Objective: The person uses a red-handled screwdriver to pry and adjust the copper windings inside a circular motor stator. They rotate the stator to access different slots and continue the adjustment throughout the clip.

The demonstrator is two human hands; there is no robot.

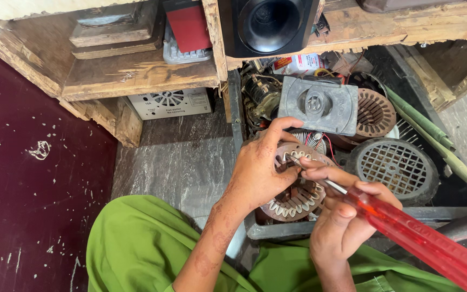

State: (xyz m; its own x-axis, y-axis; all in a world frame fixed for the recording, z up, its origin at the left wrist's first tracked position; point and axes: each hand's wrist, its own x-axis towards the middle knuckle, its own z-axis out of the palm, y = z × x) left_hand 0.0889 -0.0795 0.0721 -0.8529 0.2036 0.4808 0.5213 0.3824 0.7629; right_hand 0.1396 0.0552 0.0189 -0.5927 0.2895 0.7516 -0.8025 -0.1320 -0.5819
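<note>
1. Head view, landmark = grey plastic crate (277, 230) on the stone floor, just in front of the person's green-clad knees.
2. Left hand (258, 173) is clamped on a motor stator (298, 194), a round laminated core with white slot liners, held tilted over the near end of the crate. Thumb lies across the core's upper rim, fingers wrap its left side.
3. Right hand (344, 221) is closed around a screwdriver (406, 230) with a translucent red handle. The handle runs off toward the lower right, outside the crate; the metal shaft points up-left, tip at the stator's slots, touching or just short, can't tell.
4. Inside the crate, behind the stator: grey square motor end cover (320, 105), with a second stator (374, 113) to its right.
5. Right part of the crate: round grey fan grille (393, 167).
6. Above the crate's far end: black speaker (268, 24) on a rough wooden shelf (136, 75).
7. Left of the crate, under the shelf: white vented box (171, 103).
</note>
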